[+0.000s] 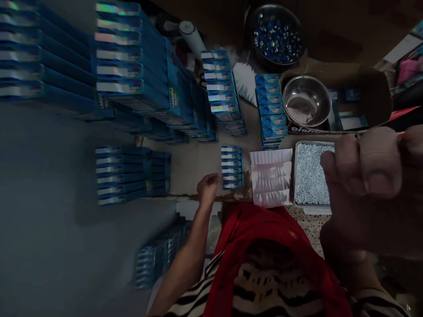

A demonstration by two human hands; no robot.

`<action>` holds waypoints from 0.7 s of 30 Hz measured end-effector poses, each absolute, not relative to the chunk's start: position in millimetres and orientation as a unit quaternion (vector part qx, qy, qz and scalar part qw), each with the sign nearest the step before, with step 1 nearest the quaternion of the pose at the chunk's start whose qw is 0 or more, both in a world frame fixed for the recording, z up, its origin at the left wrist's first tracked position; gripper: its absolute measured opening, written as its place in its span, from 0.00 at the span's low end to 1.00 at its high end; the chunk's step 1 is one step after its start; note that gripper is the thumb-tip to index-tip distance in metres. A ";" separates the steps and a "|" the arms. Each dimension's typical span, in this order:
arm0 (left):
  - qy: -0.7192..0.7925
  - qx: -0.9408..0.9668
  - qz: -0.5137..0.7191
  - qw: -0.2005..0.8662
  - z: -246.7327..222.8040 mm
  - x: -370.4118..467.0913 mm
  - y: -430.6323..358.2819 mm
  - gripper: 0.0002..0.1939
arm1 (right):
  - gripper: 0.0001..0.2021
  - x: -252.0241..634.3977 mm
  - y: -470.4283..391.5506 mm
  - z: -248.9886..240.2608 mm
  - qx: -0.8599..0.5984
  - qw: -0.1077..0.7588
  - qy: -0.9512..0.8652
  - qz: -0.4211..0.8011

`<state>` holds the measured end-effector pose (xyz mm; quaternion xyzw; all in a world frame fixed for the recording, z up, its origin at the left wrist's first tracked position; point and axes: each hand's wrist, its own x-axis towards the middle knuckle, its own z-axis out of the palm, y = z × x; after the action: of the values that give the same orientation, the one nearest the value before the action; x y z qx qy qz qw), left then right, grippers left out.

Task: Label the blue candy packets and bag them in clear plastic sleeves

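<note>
My left hand (pixel 207 187) is over the table's near edge, just left of a short row of small blue boxes (pixel 231 168) with white end labels. Its fingers stretch loosely towards that row, with a small gap between, and hold nothing visible. Raised close to the camera at the right, my right hand (pixel 370 193) has its fingers curled in. What they hold, if anything, is hidden. Beneath this hand lies a metal tray (pixel 296 176) of small pale blue pellets, partly covered. Shiny white packet sheets (pixel 271 180) lie between the tray and the boxes.
Tall stacks of blue boxes (pixel 132 66) line the left. More blue boxes (pixel 272 110) stand behind the sheets. An open carton (pixel 376 97) carries a steel bowl (pixel 307 99). Farther back is a bowl of blue and silver pieces (pixel 277 37). A white cylinder (pixel 191 37) leans nearby.
</note>
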<state>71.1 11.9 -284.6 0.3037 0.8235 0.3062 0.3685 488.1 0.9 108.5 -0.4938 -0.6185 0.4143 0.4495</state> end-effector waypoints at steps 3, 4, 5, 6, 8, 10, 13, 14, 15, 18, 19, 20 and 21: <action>0.825 0.303 0.309 0.364 -287.1 69.6 12.3 0.12 | 0.17 429.0 69.6 77.9 -0.490 0.541 -0.532 0.428; 0.827 0.303 0.308 0.361 -287.0 68.2 12.4 0.12 | 0.16 422.0 83.6 57.8 -0.497 0.568 -0.502 0.422; 0.829 0.302 0.306 0.356 -286.3 66.8 12.6 0.11 | 0.14 422.1 92.3 32.1 -0.509 0.580 -0.478 0.421; 0.833 0.301 0.304 0.350 -284.8 65.9 13.3 0.12 | 0.12 428.0 96.3 1.3 -0.537 0.570 -0.464 0.415; 0.843 0.300 0.301 0.330 -279.9 68.4 16.5 0.12 | 0.13 449.2 92.6 -69.3 -0.629 0.464 -0.443 0.439; 0.841 0.340 0.306 0.290 -274.3 81.5 22.4 0.13 | 0.17 470.3 80.2 -138.5 -0.719 0.348 -0.430 0.420; 0.771 0.477 0.318 0.277 -271.7 126.9 31.0 0.15 | 0.16 485.8 64.3 -212.4 -0.758 0.284 -0.434 0.394; 0.739 0.512 0.317 0.300 -273.7 147.1 32.1 0.16 | 0.16 487.2 63.6 -227.6 -0.764 0.275 -0.439 0.384; 0.716 0.528 0.316 0.329 -277.3 168.1 31.9 0.17 | 0.16 487.7 66.1 -239.3 -0.768 0.268 -0.444 0.375; 0.718 0.497 0.300 0.384 -296.3 223.6 27.3 0.25 | 0.24 488.4 90.2 -261.6 -0.768 0.221 -0.496 0.340; 0.731 0.484 0.289 0.385 -304.2 236.6 26.6 0.29 | 0.28 488.7 101.3 -267.1 -0.766 0.187 -0.524 0.321; 0.744 0.473 0.280 0.381 -311.9 246.5 27.6 0.33 | 0.32 488.8 112.4 -272.2 -0.763 0.144 -0.554 0.300; 0.755 0.465 0.272 0.374 -319.0 253.3 30.7 0.38 | 0.36 488.5 122.4 -277.0 -0.758 0.097 -0.581 0.279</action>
<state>253.3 30.7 -319.0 0.4650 0.7547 0.2723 0.3742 488.5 122.4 -277.0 -0.7585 -0.5808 0.2793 0.0968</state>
